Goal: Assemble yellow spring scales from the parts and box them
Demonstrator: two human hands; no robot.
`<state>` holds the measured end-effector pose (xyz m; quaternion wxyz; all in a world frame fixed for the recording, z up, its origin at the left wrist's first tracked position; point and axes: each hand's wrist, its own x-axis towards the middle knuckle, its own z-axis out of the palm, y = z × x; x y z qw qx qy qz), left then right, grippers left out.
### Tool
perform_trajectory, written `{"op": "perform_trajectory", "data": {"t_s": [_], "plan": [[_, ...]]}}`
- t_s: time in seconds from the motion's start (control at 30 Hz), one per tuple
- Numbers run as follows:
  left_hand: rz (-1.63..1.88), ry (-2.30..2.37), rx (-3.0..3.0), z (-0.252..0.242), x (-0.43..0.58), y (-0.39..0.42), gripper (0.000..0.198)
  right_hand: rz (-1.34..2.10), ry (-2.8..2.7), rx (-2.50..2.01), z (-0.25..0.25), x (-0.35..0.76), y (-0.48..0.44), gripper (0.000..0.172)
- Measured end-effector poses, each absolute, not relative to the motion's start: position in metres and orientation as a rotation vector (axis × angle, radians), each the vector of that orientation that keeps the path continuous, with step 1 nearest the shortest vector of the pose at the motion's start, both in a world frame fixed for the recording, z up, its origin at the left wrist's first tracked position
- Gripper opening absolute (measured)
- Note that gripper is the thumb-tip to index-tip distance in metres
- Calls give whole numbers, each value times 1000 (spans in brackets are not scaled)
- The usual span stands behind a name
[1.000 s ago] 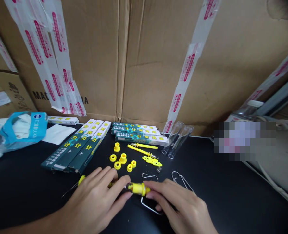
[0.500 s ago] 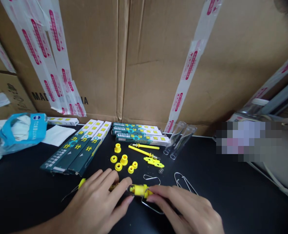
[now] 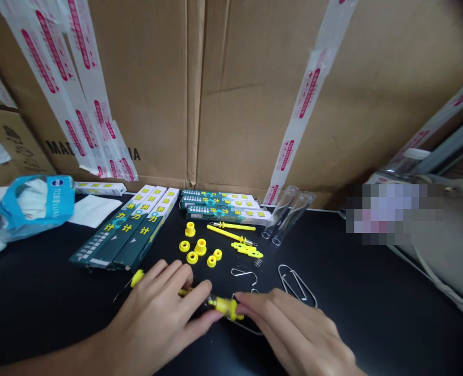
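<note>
Dark green printed card boxes (image 3: 116,232) lie centre left, above the left hand (image 3: 156,313), fingers curled narrow around a slim yellow plastic rod (image 3: 184,291). Yellow plastic rings (image 3: 200,250) sit loose further up. At lower centre, a yellow plastic collar (image 3: 225,308) on a short clear tube (image 3: 211,301) lies pinched by the right hand (image 3: 294,334), fingertips close together. Piece looks light and stiff, likely brittle; the collar seems the safest hold. Bent wire loop (image 3: 297,284) lies right.
</note>
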<state>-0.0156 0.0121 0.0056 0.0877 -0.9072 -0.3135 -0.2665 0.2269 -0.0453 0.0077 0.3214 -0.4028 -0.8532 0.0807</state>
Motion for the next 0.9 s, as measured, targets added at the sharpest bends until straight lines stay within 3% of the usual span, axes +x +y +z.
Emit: {"op": "perform_trajectory", "data": {"t_s": [0.17,0.5,0.67,0.9], "plan": [[-734,-925,-2702,6,-16,11,44,271,-2183,-1005,-4,223,-37,42],[-749,-872,-2679,4,-17,12,46,-4,-2298,-928,9,222,-37,31],[-806,-877,-2671,6,-15,13,47,-211,-2470,-959,25,226,-47,50],[-847,-929,-2682,5,-16,13,47,-340,-2475,-1014,27,218,-48,41]]}}
